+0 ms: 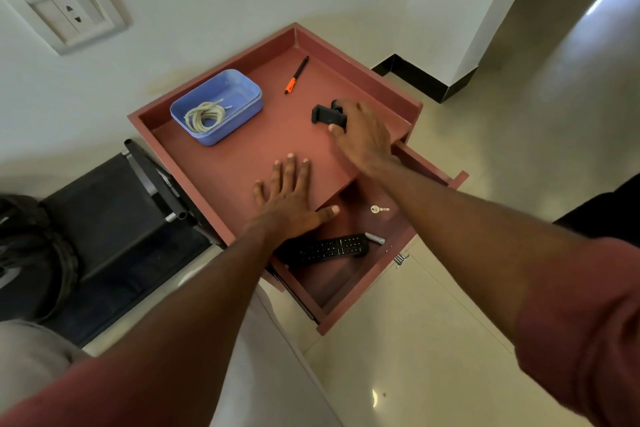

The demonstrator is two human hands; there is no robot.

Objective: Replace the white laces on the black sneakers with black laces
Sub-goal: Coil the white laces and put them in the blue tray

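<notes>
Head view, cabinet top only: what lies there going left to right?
Blue tray holding coiled laces → left hand flat on the top → orange-black pen → black clip gripped by the right hand.

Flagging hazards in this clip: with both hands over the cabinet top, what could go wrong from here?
The open drawer juts out below the right forearm; it could catch an arm or leg. The right hand grips a black clamp-like object, not laces. The laces in the blue tub look pale, so possibly the wrong ones.
</notes>
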